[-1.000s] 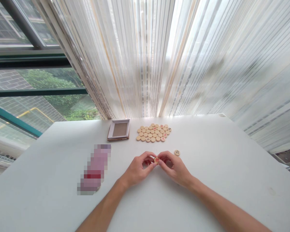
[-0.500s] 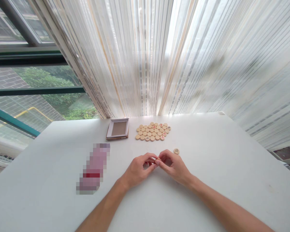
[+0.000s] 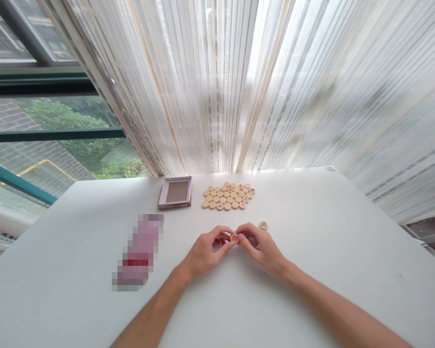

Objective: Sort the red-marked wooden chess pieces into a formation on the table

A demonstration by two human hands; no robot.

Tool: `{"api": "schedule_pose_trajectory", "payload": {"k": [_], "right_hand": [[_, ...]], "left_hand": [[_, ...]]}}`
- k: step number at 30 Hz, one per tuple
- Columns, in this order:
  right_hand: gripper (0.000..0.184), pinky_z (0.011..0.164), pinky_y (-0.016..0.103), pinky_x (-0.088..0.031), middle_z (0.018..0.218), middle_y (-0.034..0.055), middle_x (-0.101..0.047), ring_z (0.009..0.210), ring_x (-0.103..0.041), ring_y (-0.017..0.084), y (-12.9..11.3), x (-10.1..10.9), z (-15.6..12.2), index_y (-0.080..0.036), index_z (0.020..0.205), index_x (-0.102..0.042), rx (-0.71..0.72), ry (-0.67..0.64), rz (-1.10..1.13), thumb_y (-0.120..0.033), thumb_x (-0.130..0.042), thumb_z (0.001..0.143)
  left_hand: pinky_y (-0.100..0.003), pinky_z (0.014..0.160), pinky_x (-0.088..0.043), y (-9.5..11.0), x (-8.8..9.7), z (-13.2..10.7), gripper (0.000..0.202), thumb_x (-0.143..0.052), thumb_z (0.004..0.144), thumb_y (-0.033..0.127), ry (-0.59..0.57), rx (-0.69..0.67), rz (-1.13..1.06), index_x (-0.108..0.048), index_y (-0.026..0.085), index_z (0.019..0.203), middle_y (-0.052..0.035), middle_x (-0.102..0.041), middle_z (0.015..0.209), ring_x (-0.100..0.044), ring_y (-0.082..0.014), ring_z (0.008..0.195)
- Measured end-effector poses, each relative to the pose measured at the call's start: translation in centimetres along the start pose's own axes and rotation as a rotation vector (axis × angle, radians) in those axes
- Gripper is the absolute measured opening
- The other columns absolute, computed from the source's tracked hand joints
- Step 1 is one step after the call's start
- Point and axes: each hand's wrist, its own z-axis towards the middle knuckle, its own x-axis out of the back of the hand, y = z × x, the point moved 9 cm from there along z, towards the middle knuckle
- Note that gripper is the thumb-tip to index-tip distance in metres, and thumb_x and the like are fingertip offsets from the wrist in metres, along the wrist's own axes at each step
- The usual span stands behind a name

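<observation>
Between the fingertips of both hands is a round wooden Chinese chess piece (image 3: 234, 238), its face with a red character turned toward me. My left hand (image 3: 210, 249) pinches it from the left, thumb and fingers closed on its edge. From the other side my right hand (image 3: 259, 246) grips it with thumb and index finger. Just beyond the right knuckles a single piece with a black character (image 3: 263, 225) lies on the table. Farther back sits a tight cluster of chess pieces (image 3: 223, 194), mostly blank side up, several showing red or black characters.
An open shallow box (image 3: 159, 200) stands left of the cluster, near the back edge of the white table (image 3: 311, 299). A blurred-out pinkish object (image 3: 139, 246) lies at the left. Behind the table hangs a striped curtain (image 3: 217, 87), with a window at the left.
The piece in my fingers has been tilted so its red character now faces me; before, it was seen nearly edge-on. Both hands stay in nearly the same place.
</observation>
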Motion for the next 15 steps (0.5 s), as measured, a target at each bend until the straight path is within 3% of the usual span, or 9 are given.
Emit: {"api": "schedule_pose_trajectory", "payload": {"k": [4, 15], "right_hand": [[0.014, 0.079, 0.033, -0.055, 0.098, 0.0052, -0.069, 0.086, -0.066, 0.018, -0.86, -0.04, -0.03, -0.023, 0.108, -0.06, 0.066, -0.013, -0.037, -0.024, -0.055, 0.096], [0.016, 0.075, 0.032, -0.055, 0.097, 0.0049, -0.068, 0.082, -0.064, 0.017, -0.91, -0.37, -0.19, -0.022, 0.109, -0.061, 0.081, -0.04, -0.053, -0.025, -0.059, 0.094]], "left_hand": [[-0.03, 0.08, -0.055, -0.09, 0.25, 0.01, 0.022, -0.06, 0.094, 0.035, 0.023, 0.003, -0.013, -0.06, 0.022, 0.112, -0.0044, -0.074, 0.099, -0.07, -0.0185, 0.088], [-0.029, 0.078, -0.055, -0.32, 0.34, 0.07, 0.022, -0.061, 0.094, 0.037, 0.018, 0.018, -0.077, -0.058, 0.02, 0.107, -0.0044, -0.073, 0.093, -0.071, -0.0181, 0.086]]}}
